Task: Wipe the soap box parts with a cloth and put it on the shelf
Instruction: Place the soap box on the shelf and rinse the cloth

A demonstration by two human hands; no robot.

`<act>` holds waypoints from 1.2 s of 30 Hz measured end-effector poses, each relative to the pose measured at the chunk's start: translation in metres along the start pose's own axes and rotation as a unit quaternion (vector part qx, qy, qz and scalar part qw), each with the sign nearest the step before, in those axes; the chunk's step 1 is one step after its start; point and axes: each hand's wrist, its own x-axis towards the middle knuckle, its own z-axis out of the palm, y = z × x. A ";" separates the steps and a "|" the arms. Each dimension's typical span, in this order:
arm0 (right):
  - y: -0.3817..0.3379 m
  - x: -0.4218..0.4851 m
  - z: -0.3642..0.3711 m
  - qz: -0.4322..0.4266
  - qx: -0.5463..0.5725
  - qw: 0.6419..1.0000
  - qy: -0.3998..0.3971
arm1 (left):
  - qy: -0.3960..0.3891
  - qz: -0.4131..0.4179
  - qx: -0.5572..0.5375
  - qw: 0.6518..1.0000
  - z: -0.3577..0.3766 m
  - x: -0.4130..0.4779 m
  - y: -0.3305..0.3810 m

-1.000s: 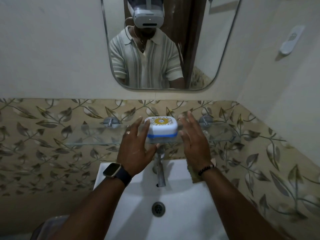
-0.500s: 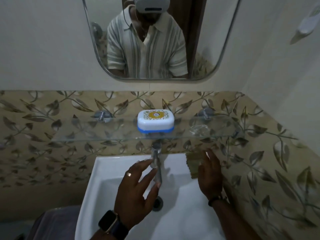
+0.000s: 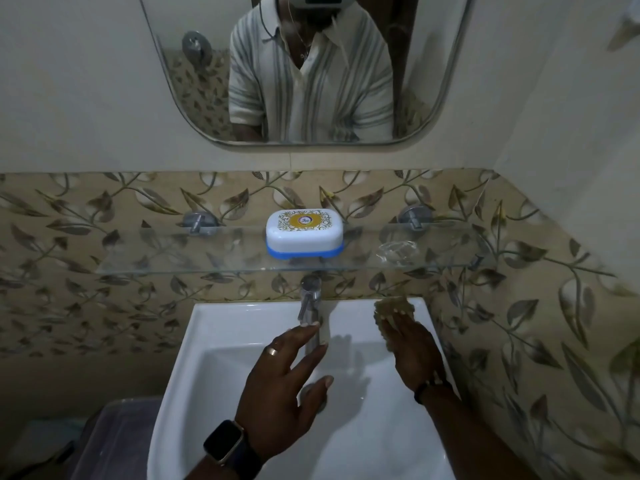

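The white soap box (image 3: pixel 304 233), closed, with a blue base and a gold patterned lid, stands in the middle of the glass shelf (image 3: pixel 173 261), untouched. My left hand (image 3: pixel 287 379) hovers over the sink bowl by the tap, fingers spread, holding nothing. My right hand (image 3: pixel 414 351) lies flat, fingers extended, on the yellowish cloth (image 3: pixel 393 306) at the sink's back right corner. I cannot tell whether it grips the cloth.
A chrome tap (image 3: pixel 310 306) rises at the back of the white sink (image 3: pixel 207 341); the drain is partly hidden by my left hand. A crumpled clear wrapper (image 3: pixel 398 252) lies on the shelf's right side. A mirror (image 3: pixel 433 98) hangs above. A lidded bin (image 3: pixel 114 434) stands lower left.
Both hands have let go of the soap box on the shelf and dropped to the sink. My right hand has come down onto the cloth.
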 end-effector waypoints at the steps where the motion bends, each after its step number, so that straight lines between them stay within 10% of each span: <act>1: 0.001 0.000 -0.002 -0.004 0.005 1.000 0.002 | 0.002 -0.003 0.000 1.000 0.001 0.001 0.001; 14: -0.056 0.003 -0.074 0.153 0.304 0.932 0.125 | -0.015 -0.017 0.007 1.000 0.007 0.017 0.030; 23: -0.121 0.009 -0.142 0.030 0.543 0.838 -0.027 | -0.019 -0.254 -0.285 0.924 -0.004 0.027 0.031; 36: -0.184 0.035 -0.129 -0.003 0.604 0.796 -0.038 | 0.140 -0.317 -0.252 0.904 -0.050 -0.003 0.010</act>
